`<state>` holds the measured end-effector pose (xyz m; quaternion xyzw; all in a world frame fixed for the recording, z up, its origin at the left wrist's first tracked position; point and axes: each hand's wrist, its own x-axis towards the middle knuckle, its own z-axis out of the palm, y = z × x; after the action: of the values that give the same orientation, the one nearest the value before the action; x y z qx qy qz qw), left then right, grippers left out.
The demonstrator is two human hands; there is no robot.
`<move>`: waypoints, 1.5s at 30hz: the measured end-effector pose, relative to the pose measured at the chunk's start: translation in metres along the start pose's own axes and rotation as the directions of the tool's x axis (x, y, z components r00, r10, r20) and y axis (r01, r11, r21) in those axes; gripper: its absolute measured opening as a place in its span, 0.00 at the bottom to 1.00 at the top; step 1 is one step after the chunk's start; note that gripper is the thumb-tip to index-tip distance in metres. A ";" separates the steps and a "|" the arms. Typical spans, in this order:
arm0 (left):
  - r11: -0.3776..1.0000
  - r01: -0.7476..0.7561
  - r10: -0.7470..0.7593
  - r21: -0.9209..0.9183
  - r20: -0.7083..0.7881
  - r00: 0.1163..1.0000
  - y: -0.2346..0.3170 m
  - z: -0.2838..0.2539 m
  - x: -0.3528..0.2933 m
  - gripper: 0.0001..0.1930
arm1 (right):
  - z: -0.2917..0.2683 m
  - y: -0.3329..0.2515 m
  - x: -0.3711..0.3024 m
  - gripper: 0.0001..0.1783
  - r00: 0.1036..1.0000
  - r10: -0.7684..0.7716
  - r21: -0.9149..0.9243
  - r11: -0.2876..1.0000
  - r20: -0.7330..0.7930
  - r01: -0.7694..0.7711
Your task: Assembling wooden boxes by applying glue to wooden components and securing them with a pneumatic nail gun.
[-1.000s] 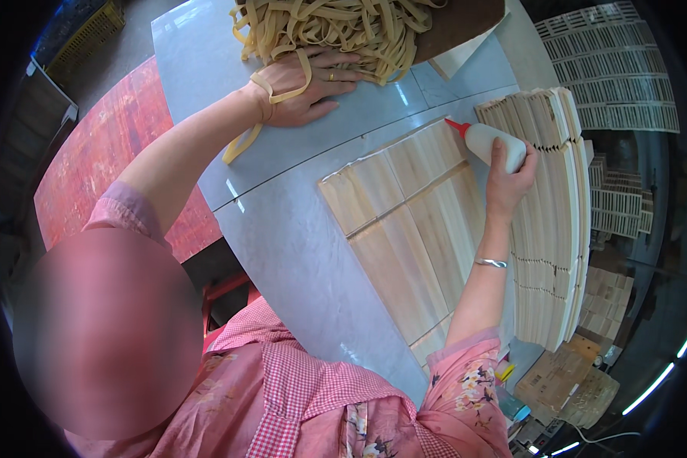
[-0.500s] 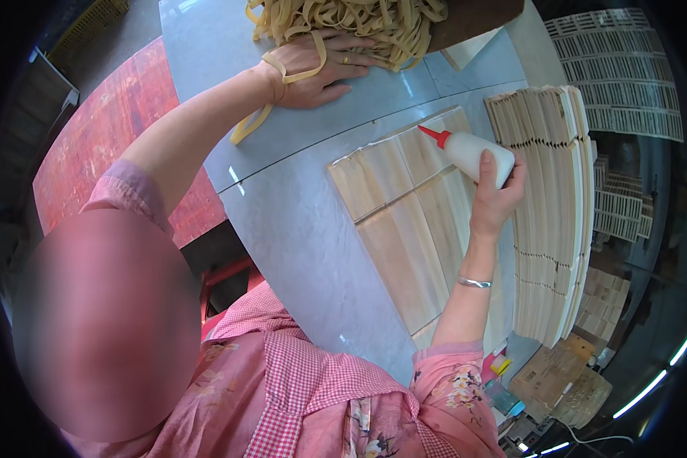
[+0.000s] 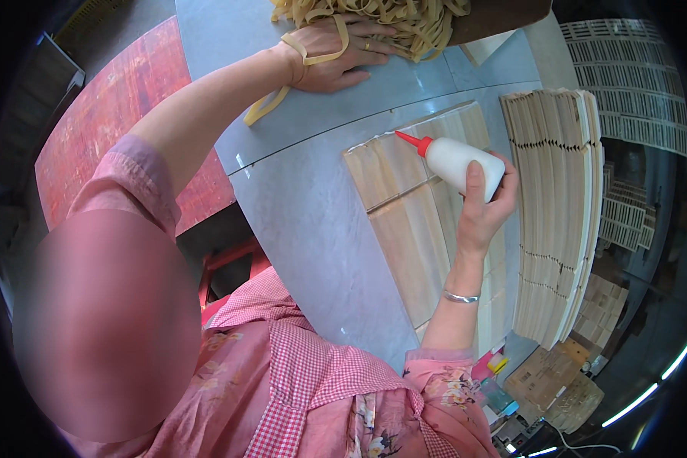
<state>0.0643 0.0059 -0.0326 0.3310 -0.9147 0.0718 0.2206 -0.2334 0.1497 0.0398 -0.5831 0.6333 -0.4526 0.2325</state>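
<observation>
In my right hand [image 3: 487, 191] is a white squeeze glue bottle [image 3: 462, 164], tipped so that its red nozzle points left at the far edge of some wooden slats [image 3: 404, 214]. The slats lie side by side on the grey tabletop, and a white bead of glue shows along their far left edge. My left hand [image 3: 332, 55] rests on the table with its fingers stretched out, the fingertips against a heap of tan rubber bands [image 3: 427, 27]. One flat rubber band [image 3: 324, 59] loops over the back of that hand, and its lower end hangs by the wrist.
A tall stack of wooden slats [image 3: 549, 206] stands to the right of the loose ones. A dark brown block or box [image 3: 504, 19] sits beside the rubber bands. At the left is a red worn tabletop [image 3: 122, 114]. More slatted wood [image 3: 626, 76] and cardboard boxes [image 3: 542, 374] lie further right.
My right hand has carried the glue bottle leftward along the far edge of the slats. My left hand stays by the rubber bands; the whole view has shifted slightly.
</observation>
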 end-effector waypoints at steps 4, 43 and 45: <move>0.991 -0.097 0.099 0.091 -0.017 0.995 -0.011 0.008 0.001 0.18 | 0.004 -0.002 -0.010 0.26 1.000 0.003 0.019 1.000 0.023 -0.003; -0.320 0.240 -0.282 -0.916 0.334 0.899 -0.088 0.001 -0.013 0.23 | -0.187 -0.011 -0.316 0.26 0.510 0.413 0.450 0.891 -0.755 -0.056; -0.454 0.359 -0.174 -0.815 0.477 0.862 -0.137 0.012 -0.031 0.25 | -0.205 0.006 -0.345 0.24 0.497 0.275 0.284 0.957 -0.823 -0.060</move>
<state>0.1681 -0.0853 -0.0595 0.2314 -0.4609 -0.7819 0.3501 -0.3319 0.5383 0.0526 -0.1907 0.6652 -0.7219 -0.0039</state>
